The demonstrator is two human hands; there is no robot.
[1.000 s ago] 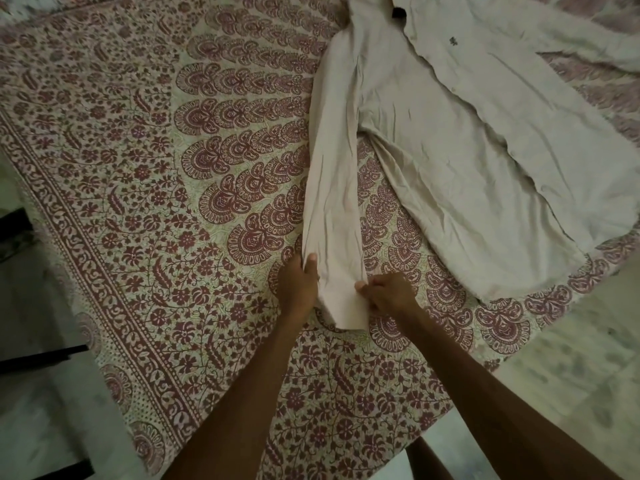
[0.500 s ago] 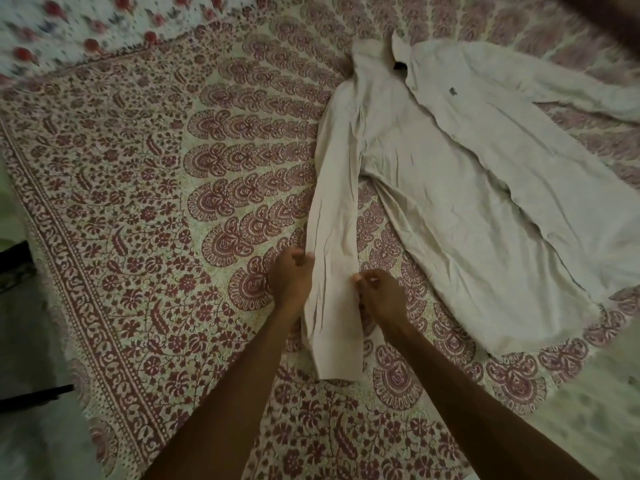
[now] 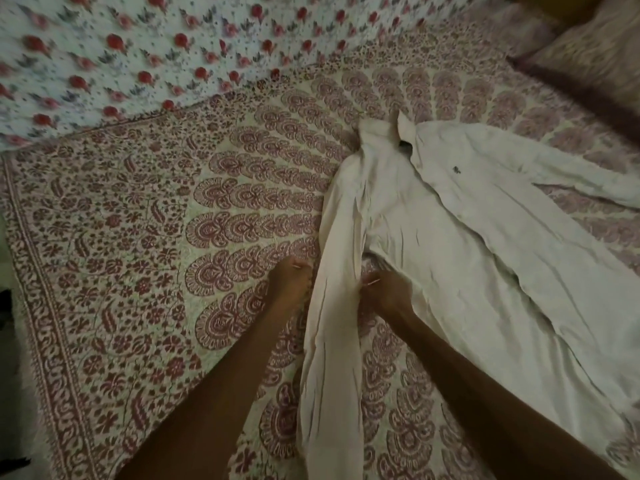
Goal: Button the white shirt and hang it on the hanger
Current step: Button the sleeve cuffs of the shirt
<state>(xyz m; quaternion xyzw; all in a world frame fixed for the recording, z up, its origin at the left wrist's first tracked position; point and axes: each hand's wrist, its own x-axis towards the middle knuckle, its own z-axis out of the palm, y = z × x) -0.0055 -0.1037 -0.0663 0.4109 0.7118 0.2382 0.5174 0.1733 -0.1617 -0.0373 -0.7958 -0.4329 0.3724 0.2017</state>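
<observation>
Head view shows the left hand (image 3: 290, 284) and right hand (image 3: 385, 292) each pinching an edge of the white shirt's (image 3: 460, 244) sleeve (image 3: 337, 292) between them, its body lying beyond the right hand on the bed (image 3: 138, 237).

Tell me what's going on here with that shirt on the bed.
A person is laying out a white shirt on a patterned bedspread. The left hand and right hand grip either edge of one long sleeve, which runs toward the camera. The shirt front looks open, not buttoned, with the collar at the far end. No hanger is in view.
</observation>
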